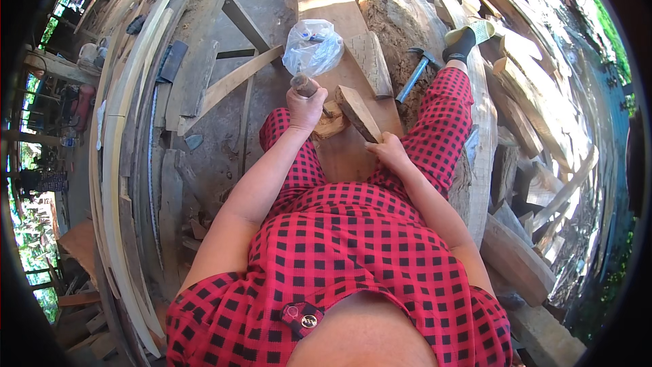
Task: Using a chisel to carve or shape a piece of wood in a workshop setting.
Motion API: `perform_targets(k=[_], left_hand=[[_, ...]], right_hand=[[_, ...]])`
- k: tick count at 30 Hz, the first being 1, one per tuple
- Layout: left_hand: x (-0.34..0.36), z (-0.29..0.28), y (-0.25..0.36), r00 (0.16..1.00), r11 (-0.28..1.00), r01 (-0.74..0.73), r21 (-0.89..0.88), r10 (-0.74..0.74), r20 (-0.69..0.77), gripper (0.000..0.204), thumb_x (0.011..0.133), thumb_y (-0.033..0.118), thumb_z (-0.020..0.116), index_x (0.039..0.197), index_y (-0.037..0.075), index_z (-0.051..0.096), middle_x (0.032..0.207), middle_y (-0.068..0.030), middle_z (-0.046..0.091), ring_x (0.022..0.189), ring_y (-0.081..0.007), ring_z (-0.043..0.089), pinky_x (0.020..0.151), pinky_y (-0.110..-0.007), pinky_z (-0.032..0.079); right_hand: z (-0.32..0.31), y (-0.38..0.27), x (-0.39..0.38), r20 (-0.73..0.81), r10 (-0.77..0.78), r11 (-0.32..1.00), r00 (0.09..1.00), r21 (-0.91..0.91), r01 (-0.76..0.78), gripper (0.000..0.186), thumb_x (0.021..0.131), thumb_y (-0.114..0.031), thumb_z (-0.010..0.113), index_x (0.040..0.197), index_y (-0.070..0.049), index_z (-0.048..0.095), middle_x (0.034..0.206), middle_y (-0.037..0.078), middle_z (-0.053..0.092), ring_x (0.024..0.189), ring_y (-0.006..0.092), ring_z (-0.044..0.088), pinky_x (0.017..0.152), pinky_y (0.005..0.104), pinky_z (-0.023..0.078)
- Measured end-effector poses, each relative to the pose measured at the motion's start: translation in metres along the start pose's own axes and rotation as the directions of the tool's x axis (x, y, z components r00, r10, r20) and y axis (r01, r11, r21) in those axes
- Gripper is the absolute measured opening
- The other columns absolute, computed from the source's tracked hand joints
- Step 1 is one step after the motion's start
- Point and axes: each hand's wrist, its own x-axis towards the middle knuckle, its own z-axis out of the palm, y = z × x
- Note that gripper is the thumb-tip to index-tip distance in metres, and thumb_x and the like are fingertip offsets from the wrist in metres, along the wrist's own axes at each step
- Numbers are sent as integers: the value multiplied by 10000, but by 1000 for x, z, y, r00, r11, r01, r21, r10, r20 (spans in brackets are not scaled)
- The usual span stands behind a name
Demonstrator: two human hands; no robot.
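My left hand [304, 109] is closed around a round wooden tool handle [303, 85], its top end showing above my fist. The lower end of that tool is hidden. In my right hand [392, 153] I grip a thick, flat wooden club [358, 114] by its near end, tilted up to the left. Between the two hands, a piece of wood with a cut face [329, 121] rests on the brown board [339, 160] between my legs. A clear plastic bag [312, 47] lies just beyond my left hand.
A hammer with a blue handle [413, 85] lies beside my right leg, near a wood block [369, 61]. Long planks [119, 136] run along the left. Cut timber [523, 251] is piled on the right. Wooden framing [224, 88] lies on the concrete floor.
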Motion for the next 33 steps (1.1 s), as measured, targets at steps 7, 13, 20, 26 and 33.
perform_targets(k=[7, 13, 20, 26, 33], left_hand=[[6, -9, 14, 897, 999, -17, -36, 31, 441, 132, 679, -5, 640, 731, 73, 545, 745, 7, 581, 716, -79, 556, 669, -240, 453], [12, -1, 24, 729, 1000, 22, -6, -12, 685, 157, 652, -26, 629, 737, 70, 539, 757, 11, 568, 768, -93, 546, 721, -256, 452], [22, -2, 16, 752, 994, 102, -42, -49, 657, 155, 656, -28, 624, 733, 72, 534, 747, 6, 569, 740, -92, 546, 707, -250, 447], [23, 4, 12, 744, 997, 49, -66, 8, 668, 152, 663, -26, 628, 733, 72, 535, 747, -5, 571, 729, -95, 549, 665, -247, 454], [25, 0, 9, 770, 985, 119, -124, -13, 638, 161, 665, -40, 630, 741, 68, 538, 761, -15, 575, 724, -103, 560, 637, -253, 474]], right_hand=[[5, 4, 6, 12, 4, 1000, 1000, -2, -4, 361, 744, -284, 716, 831, 17, 537, 657, 97, 597, 562, 189, 597, 511, 327, 479], [4, 7, 8, -10, -9, 998, 1000, -56, 8, 391, 744, -338, 711, 844, 12, 567, 712, 133, 628, 606, 217, 622, 571, 349, 486], [10, 12, 16, -42, -48, 993, 998, -110, 43, 433, 743, -367, 694, 871, 33, 590, 776, 186, 646, 743, 282, 646, 682, 378, 487], [7, 17, 15, -110, -105, 986, 988, -138, 89, 441, 742, -370, 686, 866, 42, 590, 796, 215, 643, 772, 314, 645, 701, 396, 483], [7, 13, 11, -117, -106, 987, 987, -131, 91, 418, 750, -357, 686, 835, 38, 578, 756, 205, 635, 718, 298, 639, 655, 393, 479]])
